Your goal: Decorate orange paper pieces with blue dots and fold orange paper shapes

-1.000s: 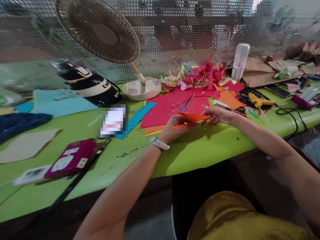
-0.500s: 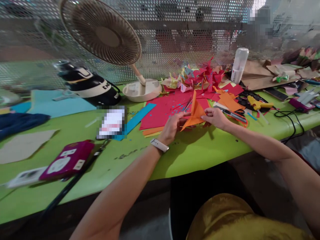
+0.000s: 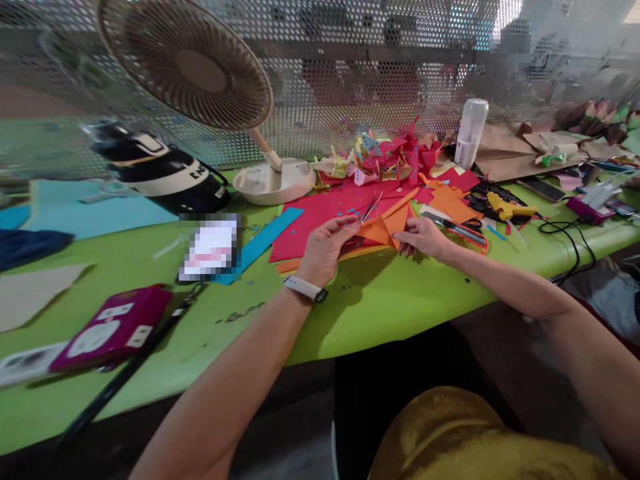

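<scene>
Folded orange paper [image 3: 389, 227] is held between my two hands, just above the near edge of a stack of red sheets [image 3: 320, 217]. My left hand [image 3: 327, 247] pinches its left end between thumb and fingers, a watch on that wrist. At the paper's lower right corner, my right hand [image 3: 420, 237] grips with thumb and fingertips. Slim metal scissors or tweezers [image 3: 371, 207], hard to tell which, show just behind the paper near my left fingers. Folded paper cranes [image 3: 400, 157] in red, yellow and blue are heaped beyond.
Right of my hands lie a box cutter [image 3: 460, 232], more orange paper [image 3: 454, 202] and a yellow glue gun [image 3: 510, 207]. On the left are a fan [image 3: 273, 181], a black bottle [image 3: 165, 173], a phone [image 3: 210, 247], a blue strip [image 3: 270, 233] and a purple power bank [image 3: 113, 327].
The orange paper's upright point has tipped over to the right, so the piece now lies flatter. My left thumb has come on top of its left end. The view has shifted slightly.
</scene>
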`<state>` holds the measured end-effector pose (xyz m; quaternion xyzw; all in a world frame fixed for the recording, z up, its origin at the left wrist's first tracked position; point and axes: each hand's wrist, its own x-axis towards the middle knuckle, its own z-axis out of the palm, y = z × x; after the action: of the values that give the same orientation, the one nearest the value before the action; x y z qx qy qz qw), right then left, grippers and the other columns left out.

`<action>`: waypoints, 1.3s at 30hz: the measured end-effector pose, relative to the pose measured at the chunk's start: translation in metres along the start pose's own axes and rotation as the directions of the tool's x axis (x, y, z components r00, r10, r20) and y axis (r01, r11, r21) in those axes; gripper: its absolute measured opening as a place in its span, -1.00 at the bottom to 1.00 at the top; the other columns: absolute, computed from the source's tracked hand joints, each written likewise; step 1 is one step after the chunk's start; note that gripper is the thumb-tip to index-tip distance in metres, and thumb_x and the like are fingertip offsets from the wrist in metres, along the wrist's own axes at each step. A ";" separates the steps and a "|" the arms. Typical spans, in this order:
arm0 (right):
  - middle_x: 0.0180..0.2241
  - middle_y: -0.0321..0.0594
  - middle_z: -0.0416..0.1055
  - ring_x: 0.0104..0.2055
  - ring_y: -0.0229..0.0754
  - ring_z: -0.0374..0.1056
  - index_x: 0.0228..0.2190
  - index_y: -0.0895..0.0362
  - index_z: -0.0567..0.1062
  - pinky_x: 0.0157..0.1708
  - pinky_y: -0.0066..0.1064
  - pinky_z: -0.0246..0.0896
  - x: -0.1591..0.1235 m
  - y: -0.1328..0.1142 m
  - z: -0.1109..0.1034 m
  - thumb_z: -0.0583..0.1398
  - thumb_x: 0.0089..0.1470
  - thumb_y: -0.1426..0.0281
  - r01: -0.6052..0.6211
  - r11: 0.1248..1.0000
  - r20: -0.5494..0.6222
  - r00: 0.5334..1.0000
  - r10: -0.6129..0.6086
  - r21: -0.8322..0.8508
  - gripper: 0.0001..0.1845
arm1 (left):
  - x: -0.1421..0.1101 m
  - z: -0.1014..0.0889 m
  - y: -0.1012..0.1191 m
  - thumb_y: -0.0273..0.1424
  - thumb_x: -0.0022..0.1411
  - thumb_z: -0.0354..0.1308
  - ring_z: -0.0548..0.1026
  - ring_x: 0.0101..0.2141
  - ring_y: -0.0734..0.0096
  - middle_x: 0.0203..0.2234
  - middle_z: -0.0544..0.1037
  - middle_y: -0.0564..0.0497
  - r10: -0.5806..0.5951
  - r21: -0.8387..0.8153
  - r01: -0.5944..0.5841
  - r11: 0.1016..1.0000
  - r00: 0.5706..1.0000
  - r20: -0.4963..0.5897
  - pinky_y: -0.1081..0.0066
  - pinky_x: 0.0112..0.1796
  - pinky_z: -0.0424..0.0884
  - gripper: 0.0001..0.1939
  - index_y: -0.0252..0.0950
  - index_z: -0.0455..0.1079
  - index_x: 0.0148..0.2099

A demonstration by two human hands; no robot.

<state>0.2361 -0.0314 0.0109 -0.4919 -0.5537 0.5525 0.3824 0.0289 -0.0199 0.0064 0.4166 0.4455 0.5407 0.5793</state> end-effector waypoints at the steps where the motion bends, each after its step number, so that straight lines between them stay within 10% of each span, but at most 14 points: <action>1: -0.69 -0.37 0.45 -0.72 -0.42 0.32 -0.51 0.17 0.37 -0.73 -0.65 0.18 -0.001 -0.001 0.000 0.24 0.17 0.53 0.006 1.000 -0.002 1.000 -0.006 0.006 -0.77 | 0.000 0.001 -0.001 -0.37 -0.19 0.49 0.56 -0.51 0.51 -0.41 0.62 0.08 0.012 -0.026 -0.012 1.000 1.000 -0.011 0.48 -0.39 0.52 -0.56 -0.29 0.50 -0.20; 15: -0.64 -0.33 0.48 -0.66 -0.37 0.39 -0.52 0.16 0.37 -0.65 -0.60 0.26 -0.001 -0.001 0.000 0.39 0.03 0.27 0.045 0.999 0.062 0.997 -0.044 -0.004 -0.65 | -0.008 0.011 -0.009 -0.08 -0.26 0.46 0.52 -0.56 0.37 -0.57 0.63 -0.10 -0.142 0.289 0.081 0.954 0.970 0.199 0.42 -0.44 0.46 -0.60 -0.32 0.51 -0.56; 21: -0.47 -0.23 0.56 -0.52 -0.35 0.44 -0.42 0.17 0.46 -0.55 -0.56 0.23 -0.009 -0.033 -0.040 0.29 0.13 0.17 0.142 0.943 0.042 0.990 -0.136 -0.300 -0.70 | -0.006 0.008 -0.005 -0.04 -0.21 0.42 0.53 -0.54 0.39 -0.57 0.62 -0.10 -0.069 0.250 0.024 0.968 0.982 0.174 0.44 -0.42 0.46 -0.57 -0.34 0.51 -0.55; 23: -0.40 -0.20 0.57 -0.42 -0.28 0.47 -0.36 0.17 0.51 -0.40 -0.48 0.30 -0.018 -0.045 -0.062 0.28 0.12 0.22 0.172 0.841 -0.007 0.979 -0.205 -0.514 -0.76 | -0.006 0.008 -0.003 -0.04 -0.20 0.41 0.53 -0.53 0.40 -0.56 0.62 -0.10 -0.054 0.238 0.015 0.971 0.986 0.160 0.43 -0.42 0.47 -0.58 -0.34 0.51 -0.54; 26: -0.22 -0.12 0.56 -0.18 -0.06 0.47 -0.27 0.13 0.56 -0.21 -0.30 0.30 -0.036 -0.047 -0.090 0.29 0.07 0.19 0.036 0.446 -0.074 0.971 -0.225 -0.895 -0.72 | -0.005 0.008 -0.003 -0.07 -0.20 0.41 0.53 -0.54 0.37 -0.58 0.62 -0.09 -0.037 0.220 0.006 0.975 0.990 0.135 0.40 -0.39 0.48 -0.60 -0.32 0.49 -0.55; 31: -0.08 0.02 0.50 -0.01 0.07 0.40 -0.09 0.17 0.53 -0.09 -0.25 0.22 -0.055 -0.010 -0.105 0.19 0.12 0.31 -0.030 0.048 -0.039 0.980 -0.194 -0.998 -0.66 | -0.003 0.009 -0.007 -0.12 -0.17 0.42 0.54 -0.52 0.32 -0.60 0.60 -0.10 -0.010 0.189 -0.011 0.982 0.994 0.106 0.33 -0.34 0.50 -0.64 -0.31 0.46 -0.57; 39: 0.01 -0.06 0.51 0.05 0.02 0.39 0.00 0.13 0.52 0.03 -0.26 0.22 -0.048 -0.005 -0.124 0.18 0.11 0.35 0.003 0.242 -0.092 0.922 -0.377 -0.970 -0.59 | -0.001 0.007 -0.008 -0.18 -0.10 0.41 0.55 -0.53 0.32 -0.60 0.61 -0.08 -0.021 0.212 0.001 0.977 0.996 0.090 0.35 -0.36 0.51 -0.72 -0.29 0.52 -0.53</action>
<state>0.3661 -0.0482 0.0338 -0.6285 -0.7621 -0.0305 0.1526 0.0380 -0.0219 0.0008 0.4976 0.4758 0.4675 0.5544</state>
